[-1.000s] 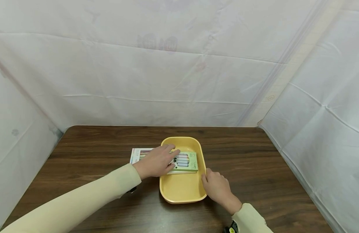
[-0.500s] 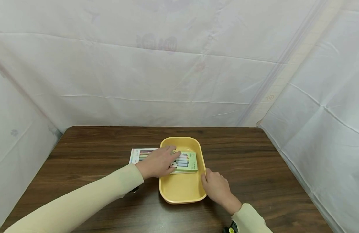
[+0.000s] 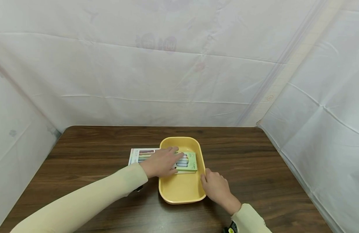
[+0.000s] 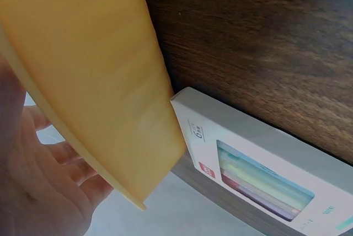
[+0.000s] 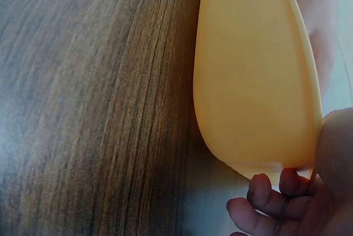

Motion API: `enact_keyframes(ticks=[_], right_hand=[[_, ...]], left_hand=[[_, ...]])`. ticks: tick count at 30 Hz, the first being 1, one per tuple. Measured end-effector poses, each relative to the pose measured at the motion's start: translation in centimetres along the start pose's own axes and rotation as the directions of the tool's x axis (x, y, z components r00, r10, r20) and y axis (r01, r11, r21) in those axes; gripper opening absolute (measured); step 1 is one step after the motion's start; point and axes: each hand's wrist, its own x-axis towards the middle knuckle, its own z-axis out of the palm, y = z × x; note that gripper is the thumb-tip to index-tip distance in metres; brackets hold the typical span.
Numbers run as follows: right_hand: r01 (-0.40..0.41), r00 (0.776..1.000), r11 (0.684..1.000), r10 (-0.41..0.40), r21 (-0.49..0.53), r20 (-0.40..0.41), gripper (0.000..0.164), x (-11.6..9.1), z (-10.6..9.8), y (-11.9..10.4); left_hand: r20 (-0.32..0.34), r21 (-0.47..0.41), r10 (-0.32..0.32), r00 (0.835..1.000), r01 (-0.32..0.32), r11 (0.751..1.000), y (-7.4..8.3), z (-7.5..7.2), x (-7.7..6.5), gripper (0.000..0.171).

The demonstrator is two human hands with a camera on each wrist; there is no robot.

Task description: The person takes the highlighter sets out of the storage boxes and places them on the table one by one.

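A yellow plastic bin stands on the table. Inside it lies a green box of pens with a panda print, and a pale edge shows beneath that box. My left hand reaches over the left rim with spread, loosely bent fingers and covers much of the green box. At the right rim my right hand grips the bin, thumb on the inner side; in the right wrist view its fingers curl by the outer wall. Against the bin's left side lies a white windowed box of pens, partly hidden by the left hand in the head view.
The dark wood-grain table carries the bin near its middle. White sheeting hangs behind the table and along both sides. A watch-like black band sits at the right sleeve.
My left hand has slid slightly to the right over the green box, uncovering more of the white box's window. The right hand and the bin have hardly moved.
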Motion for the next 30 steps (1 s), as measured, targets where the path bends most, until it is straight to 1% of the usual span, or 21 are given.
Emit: enact_keyframes(ticks=[6, 12, 16, 30], right_hand=[[-0.003, 1.000, 1.000, 0.003, 0.004, 0.008, 0.022, 0.0, 0.0, 0.0], [-0.002, 1.000, 1.000, 0.002, 0.000, 0.006, 0.023, 0.0, 0.0, 0.0], [-0.004, 1.000, 1.000, 0.004, -0.002, 0.006, 0.023, -0.1, 0.0, 0.1], [0.008, 1.000, 1.000, -0.008, -0.011, 0.004, 0.023, -0.1, -0.1, 0.2]], left_hand=[[0.020, -0.023, 0.017, 1.000, -0.017, 1.000, 0.4, -0.2, 0.4, 0.059], [0.055, -0.019, 0.041, 0.998, -0.040, 0.999, 0.6, -0.3, 0.9, 0.060], [0.060, -0.013, 0.054, 0.997, -0.054, 0.998, 0.7, -0.2, 1.2, 0.061], [0.120, -0.009, 0.058, 0.991, -0.058, 0.998, 1.0, -0.3, 2.1, 0.063]])
